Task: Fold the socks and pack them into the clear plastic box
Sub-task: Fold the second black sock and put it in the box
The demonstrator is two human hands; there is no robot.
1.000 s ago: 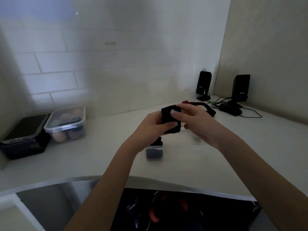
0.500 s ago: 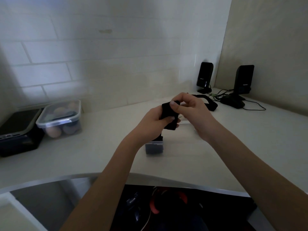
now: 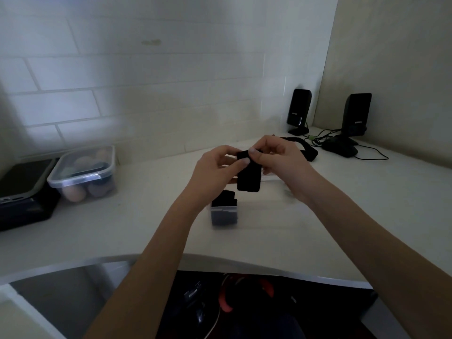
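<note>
A folded black sock [image 3: 249, 178] hangs flat above the white desk, held at its top edge. My left hand [image 3: 217, 165] pinches its upper left corner with thumb and fingers. My right hand [image 3: 277, 157] pinches the upper right corner. Below the sock stands a small clear plastic box [image 3: 224, 212] with dark folded socks sticking up out of it. More dark sock fabric [image 3: 308, 152] lies on the desk behind my right hand, partly hidden by it.
A lidded clear container [image 3: 84, 176] with rounded items sits at the left beside a black device [image 3: 23, 192]. Two black speakers [image 3: 299, 111] [image 3: 355, 116] and a cabled mouse [image 3: 341, 149] stand at the back right. The desk's curved front edge [image 3: 220, 263] runs below.
The sock has opened from a bunched lump in both hands into a flat rectangle hanging from its top edge. Both hands shifted slightly up and apart.
</note>
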